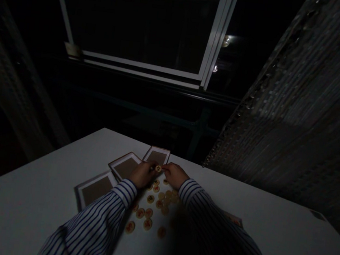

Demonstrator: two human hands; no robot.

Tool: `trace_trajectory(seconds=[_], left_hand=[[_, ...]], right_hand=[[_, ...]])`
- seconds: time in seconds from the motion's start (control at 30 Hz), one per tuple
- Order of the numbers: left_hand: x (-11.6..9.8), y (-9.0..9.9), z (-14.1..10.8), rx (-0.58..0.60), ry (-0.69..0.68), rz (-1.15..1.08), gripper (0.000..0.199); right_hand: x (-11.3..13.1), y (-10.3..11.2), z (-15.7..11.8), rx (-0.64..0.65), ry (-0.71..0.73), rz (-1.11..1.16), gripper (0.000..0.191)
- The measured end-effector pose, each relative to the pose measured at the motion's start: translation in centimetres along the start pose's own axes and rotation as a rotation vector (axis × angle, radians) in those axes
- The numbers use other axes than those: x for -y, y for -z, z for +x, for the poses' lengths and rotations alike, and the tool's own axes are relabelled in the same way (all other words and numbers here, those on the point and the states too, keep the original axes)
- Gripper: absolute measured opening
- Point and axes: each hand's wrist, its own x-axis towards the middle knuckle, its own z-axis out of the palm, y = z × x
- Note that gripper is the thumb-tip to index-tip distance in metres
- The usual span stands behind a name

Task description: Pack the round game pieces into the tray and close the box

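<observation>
A round wooden piece [158,168] with a dark character stands between my two hands, its face toward me. The fingertips of my right hand [177,175] pinch its right edge. My left hand [143,174] is closed at its left side, with a small round piece partly showing at the fingers; its exact hold is hard to make out in the dim light. Below the hands, several round pieces [147,223] with red or dark characters lie scattered on the white table [60,176], some with blank faces up.
Three shallow open boxes lie at the back left: one [97,191] near my left sleeve, one [125,167] behind my left hand, one [157,156] beyond both hands. A flat printed item [233,220] shows past my right sleeve. A bead curtain [296,117] hangs at right.
</observation>
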Motion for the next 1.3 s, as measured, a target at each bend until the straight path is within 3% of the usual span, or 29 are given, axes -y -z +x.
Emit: trace_trajectory(seconds=[0.1,0.3,0.67,0.8,1.0,1.3], left_hand=[[-0.8,0.2,-0.3,-0.014,-0.092,-0.006,0.025],[-2.9,0.2,-1.2,-0.040,-0.142,-0.107,0.025],[-7.5,-0.6,-3.6,0.011,-0.132,-0.347,0.030],[-9.4,-1.1,-4.5,0.080,-0.122,-0.415,0.030],[-11.1,-2.8,-5.6,0.160,-0.169,-0.520,0.027],[-14.0,-4.5,-6.7,0.224,-0.207,-0.470,0.023]], right_hand=[[0.1,0.8,-0.8,-0.047,0.016,0.059,0.037],[0.3,2.7,-3.3,-0.098,0.040,0.130,0.038],[0.4,5.3,-8.9,-0.223,0.055,0.219,0.034],[0.4,6.1,-11.1,-0.253,0.037,0.267,0.030],[-0.2,6.3,-14.1,-0.310,-0.024,0.363,0.024],[-1.4,6.0,-17.3,-0.386,-0.156,0.577,0.019]])
